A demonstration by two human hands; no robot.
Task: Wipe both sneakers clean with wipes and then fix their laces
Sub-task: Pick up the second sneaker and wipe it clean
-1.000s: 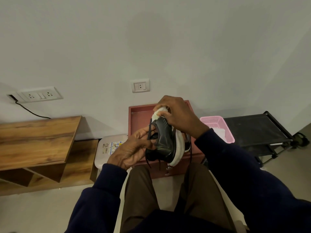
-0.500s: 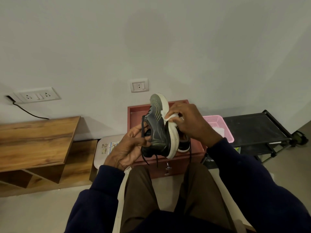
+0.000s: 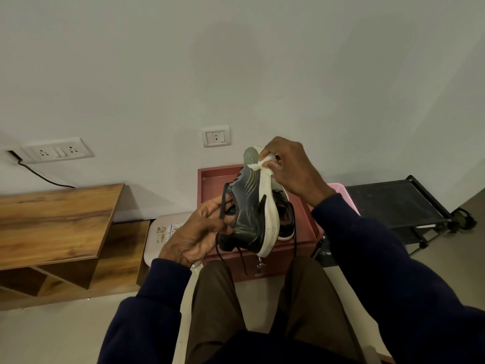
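Pale wall [image 3: 236,74] fills most of my feed, with a socket plate [image 3: 56,151] and its black cable [image 3: 39,174] at the far left above a wooden shelf unit [image 3: 52,219]. Just right of that sits a white stool [image 3: 157,224], low and out of the way. Next comes the left hand [image 3: 191,240], fingers curled round the collar end of the sneaker [image 3: 249,216]. It holds the shoe off the lap with the toe pointing up, and I read that grip as a clamp that steadies the shoe and turns the white sole [image 3: 270,211] outward to the other hand. Loose laces [image 3: 222,206] loop over those fingers and dangle below the heel, so the lacing is plainly not yet done. At the toe, the right hand [image 3: 291,166] is closed, its fingertips pinching a crumpled white wipe [image 3: 263,164] against the sole edge, which suits scrubbing the rim. So the held sneaker lies between the two hands, the left one low at the heel and the right one high at the toe. Behind it, a second sneaker [image 3: 286,222] rests on the red cabinet [image 3: 212,179], partly hidden; whether it is clean I cannot tell. Further right are a pink basket [image 3: 338,187], largely hidden by the sleeve, and a black rack [image 3: 388,200] on the floor.
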